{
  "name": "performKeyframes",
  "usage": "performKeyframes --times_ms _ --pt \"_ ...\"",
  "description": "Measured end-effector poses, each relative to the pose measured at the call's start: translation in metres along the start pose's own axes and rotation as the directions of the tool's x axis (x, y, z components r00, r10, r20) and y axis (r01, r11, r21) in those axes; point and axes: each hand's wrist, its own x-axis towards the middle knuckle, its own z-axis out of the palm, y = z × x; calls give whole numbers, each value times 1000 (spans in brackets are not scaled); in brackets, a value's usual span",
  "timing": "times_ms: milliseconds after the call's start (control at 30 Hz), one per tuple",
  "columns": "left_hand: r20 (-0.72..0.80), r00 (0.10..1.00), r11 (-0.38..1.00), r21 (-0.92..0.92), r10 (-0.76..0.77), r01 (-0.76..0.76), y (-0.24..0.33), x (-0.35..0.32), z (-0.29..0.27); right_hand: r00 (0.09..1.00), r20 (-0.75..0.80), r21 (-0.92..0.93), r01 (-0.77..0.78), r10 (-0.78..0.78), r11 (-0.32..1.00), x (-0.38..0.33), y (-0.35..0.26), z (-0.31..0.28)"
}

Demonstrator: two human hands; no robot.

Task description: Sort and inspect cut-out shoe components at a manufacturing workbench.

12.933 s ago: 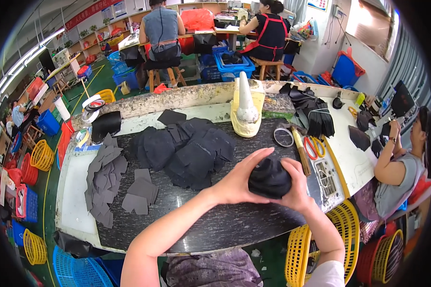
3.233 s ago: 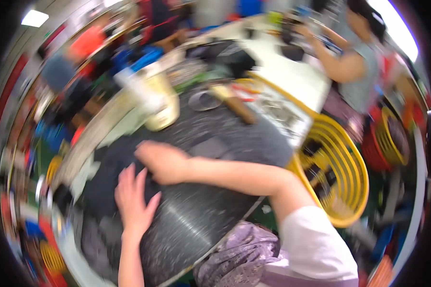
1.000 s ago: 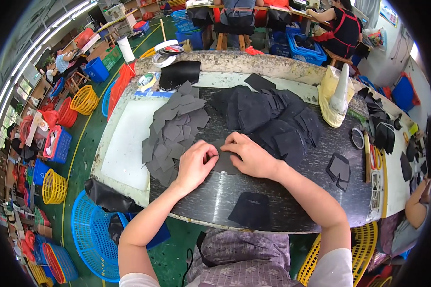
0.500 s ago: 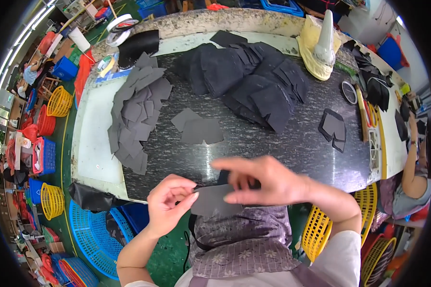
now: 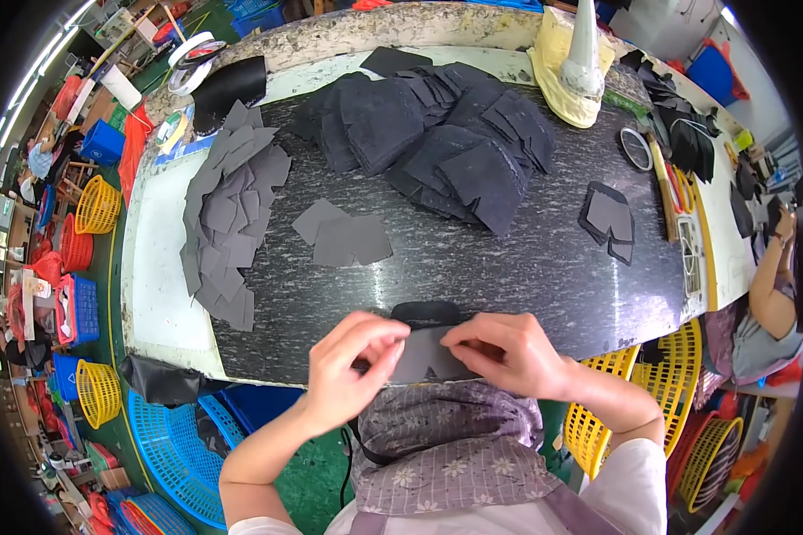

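A grey cut piece point(image 5: 426, 357) with a small V notch in its lower edge is held at the near edge of the table. My left hand point(image 5: 355, 361) pinches its left end between thumb and fingers. On the opposite end my right hand point(image 5: 507, 355) has a similar pinch. Just beyond the grey piece a black cut piece point(image 5: 426, 312) with a rounded top edge shows in part; the rest is hidden behind the grey one and my hands. Two loose grey pieces point(image 5: 352, 241) lie on the dark tabletop beyond my left hand.
A heap of grey pieces point(image 5: 232, 223) lies at the left, a pile of black pieces point(image 5: 482, 174) at the back. One grey-on-black piece point(image 5: 608, 221) rests at the right. Farther back stands a pale horn-shaped object point(image 5: 582, 67). Yellow basket point(image 5: 598, 401) and blue basket point(image 5: 174, 455) flank me.
My right hand has come down from above the grey piece and now pinches its right end. The left hand and piece have shifted slightly; the black piece shows more. The view has shifted.
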Motion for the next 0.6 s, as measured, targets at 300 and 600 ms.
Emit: performKeyframes --times_ms 300,600 --pt "85 975 962 -203 204 -183 14 -51 -18 962 270 450 -168 45 877 -55 -40 15" --pt "46 970 970 -35 -238 239 -4 -15 9 990 -70 -138 -133 125 981 -14 -15 19"
